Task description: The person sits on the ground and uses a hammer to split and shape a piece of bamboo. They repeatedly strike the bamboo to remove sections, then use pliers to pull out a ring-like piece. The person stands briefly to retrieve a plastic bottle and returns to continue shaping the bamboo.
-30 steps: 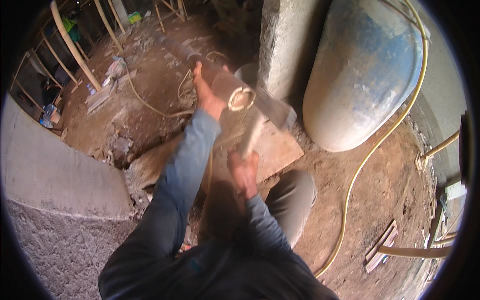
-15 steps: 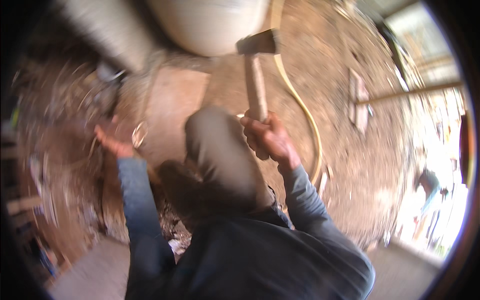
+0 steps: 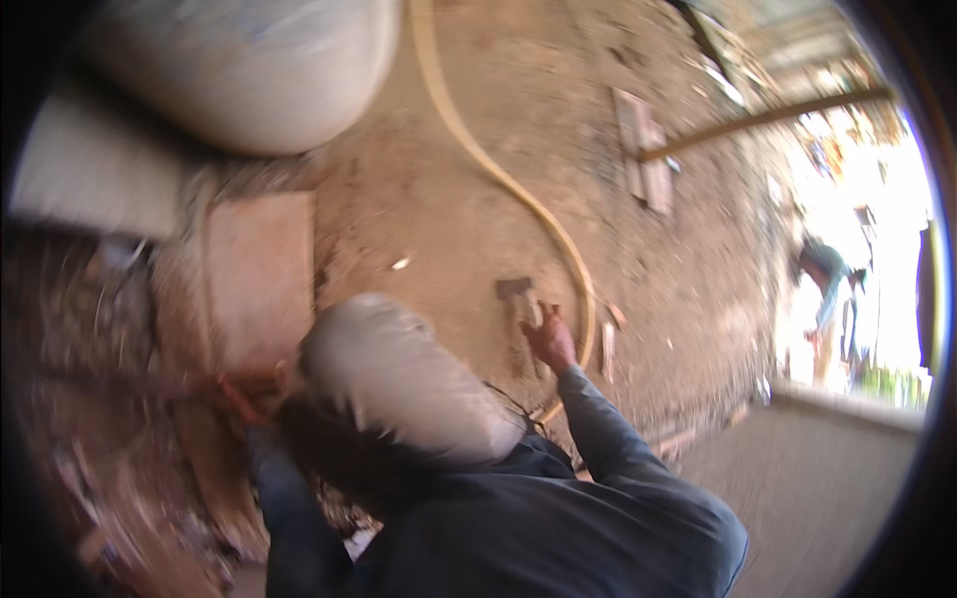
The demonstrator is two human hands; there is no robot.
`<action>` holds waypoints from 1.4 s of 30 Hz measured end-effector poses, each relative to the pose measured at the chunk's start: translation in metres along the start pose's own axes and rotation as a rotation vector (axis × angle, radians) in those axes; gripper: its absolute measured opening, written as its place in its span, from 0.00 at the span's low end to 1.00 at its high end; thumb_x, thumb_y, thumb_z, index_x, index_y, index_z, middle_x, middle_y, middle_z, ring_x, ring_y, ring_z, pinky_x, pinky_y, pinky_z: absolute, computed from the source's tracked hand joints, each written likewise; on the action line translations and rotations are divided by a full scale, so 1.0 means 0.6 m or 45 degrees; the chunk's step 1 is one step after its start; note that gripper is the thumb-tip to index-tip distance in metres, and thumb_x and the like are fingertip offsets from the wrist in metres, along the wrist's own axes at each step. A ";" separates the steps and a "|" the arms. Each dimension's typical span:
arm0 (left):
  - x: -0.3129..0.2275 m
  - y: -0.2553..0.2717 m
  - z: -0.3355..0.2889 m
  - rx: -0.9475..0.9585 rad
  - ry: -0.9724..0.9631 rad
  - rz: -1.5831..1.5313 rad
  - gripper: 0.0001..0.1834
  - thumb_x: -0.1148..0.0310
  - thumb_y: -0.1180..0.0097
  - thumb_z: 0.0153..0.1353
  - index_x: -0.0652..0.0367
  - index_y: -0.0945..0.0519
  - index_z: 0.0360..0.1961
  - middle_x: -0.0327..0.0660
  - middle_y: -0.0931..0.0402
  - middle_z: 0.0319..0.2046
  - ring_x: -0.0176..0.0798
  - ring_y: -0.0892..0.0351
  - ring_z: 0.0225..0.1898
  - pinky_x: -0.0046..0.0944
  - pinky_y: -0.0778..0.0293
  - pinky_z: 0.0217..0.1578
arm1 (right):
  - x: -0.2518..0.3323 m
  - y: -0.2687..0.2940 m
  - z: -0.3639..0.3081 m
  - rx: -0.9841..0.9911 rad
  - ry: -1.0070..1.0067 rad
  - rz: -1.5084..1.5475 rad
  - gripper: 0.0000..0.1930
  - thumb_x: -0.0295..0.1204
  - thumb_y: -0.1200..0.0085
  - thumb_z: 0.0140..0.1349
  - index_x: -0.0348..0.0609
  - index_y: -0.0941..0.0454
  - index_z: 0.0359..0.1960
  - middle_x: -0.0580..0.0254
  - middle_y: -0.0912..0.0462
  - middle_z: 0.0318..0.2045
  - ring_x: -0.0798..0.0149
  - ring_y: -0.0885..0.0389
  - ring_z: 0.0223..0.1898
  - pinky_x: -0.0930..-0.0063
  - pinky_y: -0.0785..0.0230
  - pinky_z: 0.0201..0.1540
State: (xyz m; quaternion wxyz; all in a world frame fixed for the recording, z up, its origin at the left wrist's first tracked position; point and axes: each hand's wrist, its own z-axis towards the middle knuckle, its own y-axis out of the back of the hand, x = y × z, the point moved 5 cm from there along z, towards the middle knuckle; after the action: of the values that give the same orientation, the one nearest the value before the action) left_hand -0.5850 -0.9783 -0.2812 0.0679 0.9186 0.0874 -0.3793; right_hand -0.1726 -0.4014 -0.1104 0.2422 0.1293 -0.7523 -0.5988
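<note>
A hammer [image 3: 514,290] with a dark metal head and a pale wooden handle lies on the dirt floor, right of my bent knee. My right hand [image 3: 551,341] is beside its handle, fingers apart and not wrapped round it. At the left, my left hand [image 3: 241,401] is low by the near end of a flat reddish board [image 3: 261,279]. It is blurred, but its fingers look stretched out, and I see nothing held in it. My knee [image 3: 399,374], in light brown trousers, rises between the two hands.
A yellow hose [image 3: 498,174] curves over the dirt past the hammer. A large pale rounded container [image 3: 269,80] and a grey block [image 3: 95,164] stand at the upper left. Wooden pieces [image 3: 643,149] lie farther right, under a pole [image 3: 768,122]. Another person [image 3: 829,279] bends at the far right.
My right hand has come down and let go of the hammer, which was raised upright and now lies on the ground. My left hand has moved lower, nearer my knee. The view has swung right.
</note>
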 end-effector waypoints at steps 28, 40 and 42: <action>-0.005 -0.130 -0.028 -0.294 0.008 -0.619 0.40 0.47 0.28 0.55 0.68 0.22 0.59 0.45 0.20 0.53 0.44 0.21 0.53 0.44 0.28 0.56 | 0.582 0.299 -0.070 -0.004 1.128 0.779 0.35 0.56 0.52 0.72 0.28 0.24 0.57 0.38 0.23 0.52 0.39 0.24 0.54 0.45 0.36 0.61; -0.056 -0.142 -0.084 -0.468 -0.015 -0.537 0.23 0.56 0.28 0.57 0.68 0.16 0.39 0.38 0.21 0.27 0.34 0.27 0.25 0.42 0.31 0.27 | 0.657 0.307 -0.038 0.505 1.347 0.539 0.33 0.54 0.49 0.72 0.31 0.27 0.60 0.42 0.25 0.54 0.43 0.26 0.57 0.47 0.37 0.63; -0.058 -0.153 -0.082 -0.558 -0.077 -0.548 0.22 0.56 0.28 0.57 0.68 0.15 0.39 0.38 0.20 0.28 0.33 0.25 0.27 0.42 0.29 0.28 | 0.644 0.311 -0.036 0.640 1.291 0.497 0.33 0.54 0.49 0.72 0.31 0.27 0.59 0.42 0.25 0.54 0.43 0.25 0.56 0.47 0.37 0.62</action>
State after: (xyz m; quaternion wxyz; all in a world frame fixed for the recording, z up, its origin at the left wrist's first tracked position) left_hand -0.5952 -0.8830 -0.2271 0.1850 0.8309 0.3575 -0.3842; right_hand -0.4719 -0.5600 0.1540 0.6387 0.3117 -0.6712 -0.2106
